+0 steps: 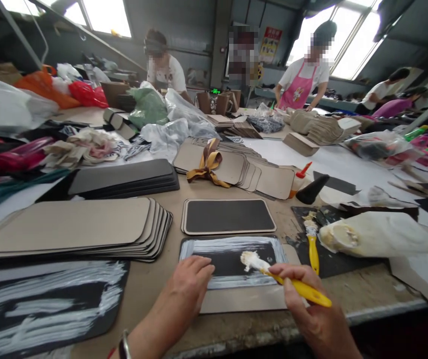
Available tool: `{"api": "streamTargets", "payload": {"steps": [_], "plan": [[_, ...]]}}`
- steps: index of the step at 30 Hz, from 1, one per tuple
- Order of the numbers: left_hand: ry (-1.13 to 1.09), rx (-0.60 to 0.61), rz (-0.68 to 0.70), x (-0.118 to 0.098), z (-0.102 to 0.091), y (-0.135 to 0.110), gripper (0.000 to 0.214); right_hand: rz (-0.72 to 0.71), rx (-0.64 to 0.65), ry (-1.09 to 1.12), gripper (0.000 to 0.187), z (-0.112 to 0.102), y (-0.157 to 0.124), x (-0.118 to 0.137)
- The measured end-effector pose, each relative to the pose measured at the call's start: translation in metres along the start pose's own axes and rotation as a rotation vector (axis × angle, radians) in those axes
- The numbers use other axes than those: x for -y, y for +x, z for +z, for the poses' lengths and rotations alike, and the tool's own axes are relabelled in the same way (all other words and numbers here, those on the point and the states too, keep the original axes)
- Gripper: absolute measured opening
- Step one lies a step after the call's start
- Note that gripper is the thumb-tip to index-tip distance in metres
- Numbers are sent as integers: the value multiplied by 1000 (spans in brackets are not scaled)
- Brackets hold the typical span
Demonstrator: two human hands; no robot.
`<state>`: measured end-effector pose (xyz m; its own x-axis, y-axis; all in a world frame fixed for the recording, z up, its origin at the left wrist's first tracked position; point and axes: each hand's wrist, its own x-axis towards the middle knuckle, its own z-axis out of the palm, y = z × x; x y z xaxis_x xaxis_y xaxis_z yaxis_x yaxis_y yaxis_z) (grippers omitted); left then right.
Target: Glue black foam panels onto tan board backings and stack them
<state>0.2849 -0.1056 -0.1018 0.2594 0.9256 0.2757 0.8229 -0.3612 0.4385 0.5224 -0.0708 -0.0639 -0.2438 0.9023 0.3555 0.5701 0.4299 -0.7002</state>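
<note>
In my right hand [307, 299] is a glue brush [300, 290] with a yellow handle, its white-coated bristles over a black panel [229, 263]. White glue is smeared in a band around that panel's edges, with its middle still black. My left hand [189, 279] holds nothing; its fingers lie on the panel's left side. Beneath the panel's front edge lies a beige board [244, 300]. Just behind sits a small stack of beige-rimmed dark panels [229, 216]. A larger black panel streaked with glue [45, 304] is at the left front.
Stacked beige boards [64, 224] and black boards [124, 177] stand at left. A second yellow brush [313, 249] lies on the right beside a glue-crusted pale container [371, 234]. Behind are ribbon-tied boards [229, 164] and a red-tipped bottle [300, 179]. People work across the table.
</note>
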Motion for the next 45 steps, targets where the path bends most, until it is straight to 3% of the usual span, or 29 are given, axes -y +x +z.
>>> {"api": "streamTargets", "payload": {"steps": [4,7,9,12,16,20,24,28,33,38,41,45], "plan": [[46,40,-45,16,-6,-12,32,-103,108,198,10,51,2,27],[35,108,-104,14,-8,-8,35,-73,172,208,11,61,2,21],[34,126,-131,11,-10,-7,34,24,112,126,10,45,-1,2],[21,146,-159,7,-14,-7,28,212,-45,-93,17,2,-5,-34],[8,194,-185,3,-16,-7,12,326,-69,-241,28,-38,-7,-56],[52,245,-144,0,-19,-2,9,339,-81,-158,31,-40,-5,-46],[100,251,-91,0,-18,2,7,405,-168,115,39,-28,2,-33],[137,216,-55,1,-12,2,8,532,-232,339,43,-19,8,-38],[256,215,10,0,-1,2,15,531,-381,239,44,-38,7,-55],[299,147,100,1,-1,11,21,440,-482,65,43,-71,-2,-48],[295,83,152,2,-19,24,23,371,-442,-57,44,-82,-6,-43],[295,-60,264,-1,-52,41,24,342,-178,-41,38,-81,-6,-48]]}}
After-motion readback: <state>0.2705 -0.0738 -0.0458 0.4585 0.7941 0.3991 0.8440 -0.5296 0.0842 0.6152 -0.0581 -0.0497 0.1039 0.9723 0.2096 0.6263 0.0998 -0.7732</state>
